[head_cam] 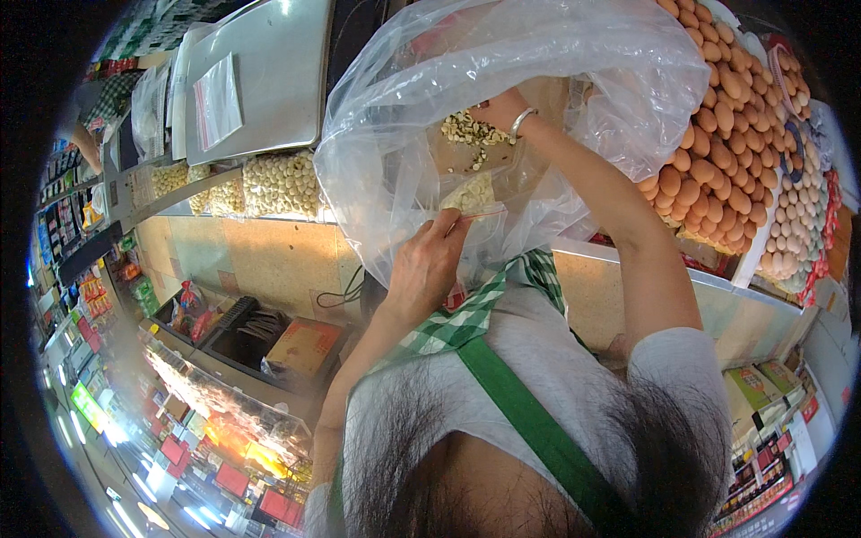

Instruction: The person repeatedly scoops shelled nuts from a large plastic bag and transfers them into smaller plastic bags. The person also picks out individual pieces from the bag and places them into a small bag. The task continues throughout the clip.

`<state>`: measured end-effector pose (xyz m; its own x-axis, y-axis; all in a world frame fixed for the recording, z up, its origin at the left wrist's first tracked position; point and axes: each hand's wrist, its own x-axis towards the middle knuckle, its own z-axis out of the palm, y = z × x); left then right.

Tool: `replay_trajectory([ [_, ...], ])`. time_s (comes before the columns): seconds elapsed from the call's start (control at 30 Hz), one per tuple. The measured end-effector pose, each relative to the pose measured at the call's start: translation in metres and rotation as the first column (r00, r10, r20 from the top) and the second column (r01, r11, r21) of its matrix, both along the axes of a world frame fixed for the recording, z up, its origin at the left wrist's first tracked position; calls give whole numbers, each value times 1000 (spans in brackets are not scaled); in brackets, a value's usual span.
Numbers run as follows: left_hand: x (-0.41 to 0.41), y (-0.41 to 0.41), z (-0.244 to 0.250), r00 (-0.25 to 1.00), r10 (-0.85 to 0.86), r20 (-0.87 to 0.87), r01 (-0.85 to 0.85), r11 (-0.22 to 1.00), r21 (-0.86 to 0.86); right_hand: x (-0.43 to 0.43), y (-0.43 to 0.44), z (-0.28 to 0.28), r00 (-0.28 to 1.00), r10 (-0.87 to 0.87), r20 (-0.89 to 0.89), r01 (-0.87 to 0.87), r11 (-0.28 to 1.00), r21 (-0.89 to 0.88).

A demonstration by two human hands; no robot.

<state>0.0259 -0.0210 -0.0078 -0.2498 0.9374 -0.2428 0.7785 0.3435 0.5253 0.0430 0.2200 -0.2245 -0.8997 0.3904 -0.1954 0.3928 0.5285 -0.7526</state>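
A large clear plastic bag [397,128] is spread wide in front of me. Deep inside it my right hand [501,111], with a bracelet at the wrist, reaches to a small heap of pale and dark dried pieces [471,131]. Its fingertips are hidden, so its grip does not show. Pinched in my left hand [430,255] is the upper edge of a small zip bag [474,195] with a red seal line. Pale dried pieces fill part of this small bag, which hangs within the mouth of the large one.
Stacked brown eggs [720,148] and paler eggs [794,228] lie at the right. On the left, a metal scale plate [269,81] carries flat zip bags [218,101], near bags of pale round food [279,185]. Below stands a cardboard box [303,346]. Another person's arm [87,148] shows far left.
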Motion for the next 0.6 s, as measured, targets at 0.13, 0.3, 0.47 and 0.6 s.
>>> replay_trajectory([
  [0.13,0,-1,0,1000,-5,5,5,1000,6,13,14,16,916,-400,41,207,382,-900],
  [0.3,1,1,0,1000,-27,-3,27,999,-17,22,18,36,929,-369,31,28,-12,-1000],
  [0.47,0,2,3,1000,-25,-9,24,999,-24,13,13,30,895,-299,331,445,668,-596],
  [0.6,0,2,2,999,-33,-19,33,999,-23,27,8,5,974,64,218,-79,995,61],
])
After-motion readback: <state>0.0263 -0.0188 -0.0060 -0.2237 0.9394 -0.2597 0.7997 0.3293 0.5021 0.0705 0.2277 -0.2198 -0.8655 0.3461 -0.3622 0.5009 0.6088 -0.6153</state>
